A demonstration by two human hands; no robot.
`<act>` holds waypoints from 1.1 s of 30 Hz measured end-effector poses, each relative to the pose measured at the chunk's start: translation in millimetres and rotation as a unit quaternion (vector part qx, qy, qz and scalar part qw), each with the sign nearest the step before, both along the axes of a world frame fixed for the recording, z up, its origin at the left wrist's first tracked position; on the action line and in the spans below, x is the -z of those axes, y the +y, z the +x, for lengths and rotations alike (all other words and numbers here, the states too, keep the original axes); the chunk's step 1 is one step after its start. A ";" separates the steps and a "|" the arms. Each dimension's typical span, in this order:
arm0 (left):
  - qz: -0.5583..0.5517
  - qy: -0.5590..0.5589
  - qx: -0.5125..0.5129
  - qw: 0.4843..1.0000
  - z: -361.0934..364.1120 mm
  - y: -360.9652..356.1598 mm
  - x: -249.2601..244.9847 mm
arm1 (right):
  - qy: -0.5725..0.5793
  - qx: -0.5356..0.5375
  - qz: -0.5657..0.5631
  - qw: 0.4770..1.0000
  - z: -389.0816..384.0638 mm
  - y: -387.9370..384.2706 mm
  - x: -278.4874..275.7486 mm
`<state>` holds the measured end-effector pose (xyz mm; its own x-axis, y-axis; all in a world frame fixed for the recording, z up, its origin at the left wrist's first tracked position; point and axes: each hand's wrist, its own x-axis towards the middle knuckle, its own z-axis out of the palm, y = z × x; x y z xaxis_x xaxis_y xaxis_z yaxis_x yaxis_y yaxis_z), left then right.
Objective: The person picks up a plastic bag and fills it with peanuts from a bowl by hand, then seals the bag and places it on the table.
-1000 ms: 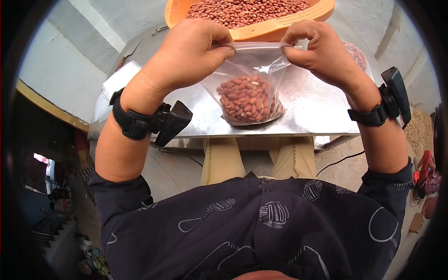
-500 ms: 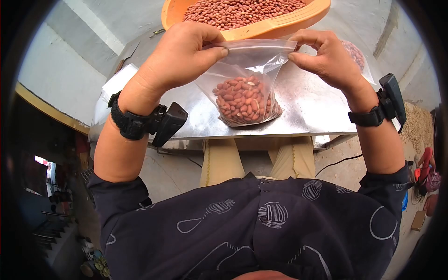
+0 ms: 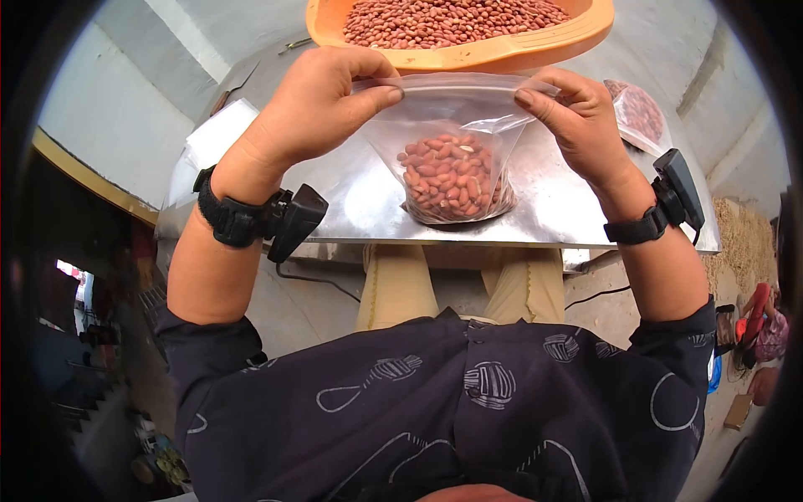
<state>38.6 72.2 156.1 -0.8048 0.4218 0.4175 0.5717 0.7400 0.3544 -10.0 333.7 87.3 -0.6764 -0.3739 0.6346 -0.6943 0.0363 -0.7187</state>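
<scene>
A pale wall (image 3: pixel 117 92) is filling the upper left of the frame, and a shiny metal table (image 3: pixel 556 197) is stretching across the upper centre. On it, in the middle of the frame, a clear plastic bag (image 3: pixel 443 113) is standing with reddish nuts (image 3: pixel 452 176) settling its base near the table's front edge.

The left hand (image 3: pixel 326 109) is pinching the left end of the bag's top strip between thumb and forefinger; the right hand (image 3: pixel 581 125) is gripping the right end likewise. These 2 grips at opposite ends are probably serving to stretch the strip straight, while the table is apparently bearing the nuts' weight.

The bag's mouth edge is pointing towards the top of the frame, its base towards the bottom. Its longest visible line is running left to right along the strip, nearly level; with this foreshortening, I cannot tell whether the bag's height is exceeding its width.

Just beyond, at the upper centre, an orange basin (image 3: pixel 493 57) is holding more nuts, seemingly within easy reach. 1 other filled bag (image 3: pixel 640 113) is lying at the upper right, and white sheets (image 3: pixel 222 134) are resting at the upper left.
</scene>
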 end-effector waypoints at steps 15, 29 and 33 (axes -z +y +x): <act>0.090 -0.082 -0.033 0.992 3.5 -44.7 10.4 | -0.029 -0.021 -0.001 0.999 1.5 -0.6 -0.4; 0.345 -0.090 0.114 0.927 -1.2 -17.2 43.7 | 0.358 0.089 0.288 0.884 25.5 -65.4 -64.9; 0.273 0.008 0.057 0.960 3.1 -19.0 45.3 | 0.288 0.088 0.284 0.910 21.2 -72.3 -56.9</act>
<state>41.7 53.2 110.9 -0.7577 0.2221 0.6137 0.6470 0.3789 0.6617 11.2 261.4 144.2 -0.3733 -0.6702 0.6414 -0.8976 0.4357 -0.0671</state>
